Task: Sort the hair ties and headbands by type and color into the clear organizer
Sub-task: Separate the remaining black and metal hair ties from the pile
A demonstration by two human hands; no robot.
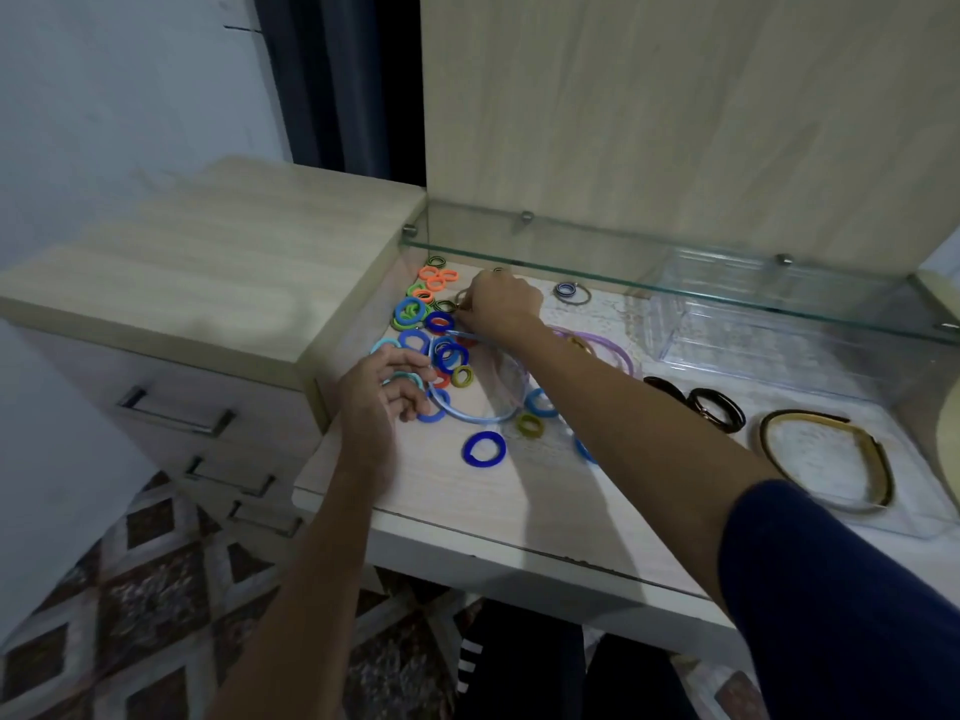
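Note:
A pile of hair ties lies at the desk's back left: orange ones, green, blue, teal and olive. One blue tie lies apart in front. My right hand reaches into the pile, its fingertips curled down and pinching a dull-coloured tie at its left edge. My left hand rests with loosely spread fingers on teal ties, beside a light blue headband. The clear organizer stands at the back right under a glass shelf.
A purple headband, black headbands and a gold-and-black headband lie to the right of my right arm. A few grey ties lie at the back. The glass shelf overhangs the desk. A drawer unit stands to the left.

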